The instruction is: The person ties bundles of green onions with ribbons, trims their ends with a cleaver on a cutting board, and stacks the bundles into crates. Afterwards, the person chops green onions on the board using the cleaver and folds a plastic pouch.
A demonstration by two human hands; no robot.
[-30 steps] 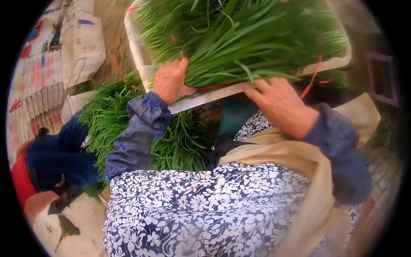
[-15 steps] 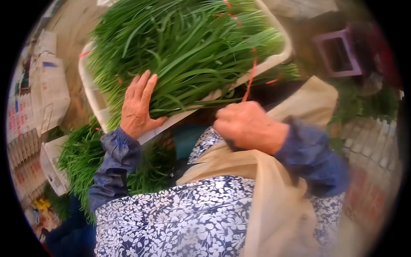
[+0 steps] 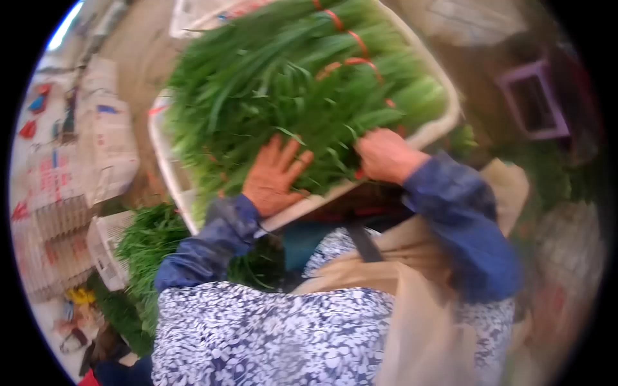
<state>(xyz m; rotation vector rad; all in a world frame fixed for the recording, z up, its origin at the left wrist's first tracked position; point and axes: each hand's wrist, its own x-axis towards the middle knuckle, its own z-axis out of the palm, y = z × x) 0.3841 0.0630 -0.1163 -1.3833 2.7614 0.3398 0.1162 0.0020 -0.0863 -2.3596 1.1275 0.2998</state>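
Across crate (image 3: 301, 210), greens (image 3: 277, 90); stems (image 3: 425, 100) outward (pale)

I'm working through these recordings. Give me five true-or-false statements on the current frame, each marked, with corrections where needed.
1. The left hand lies on the greens. True.
2. The crate holding the greens is black. False: it is whitish.
3. Orange-red ties show among the greens. True.
4. The right hand rests on the floral cloth. False: it is at the near edge of the crate, by the greens.
5. The purple frame is at the left of the picture. False: it is at the right.
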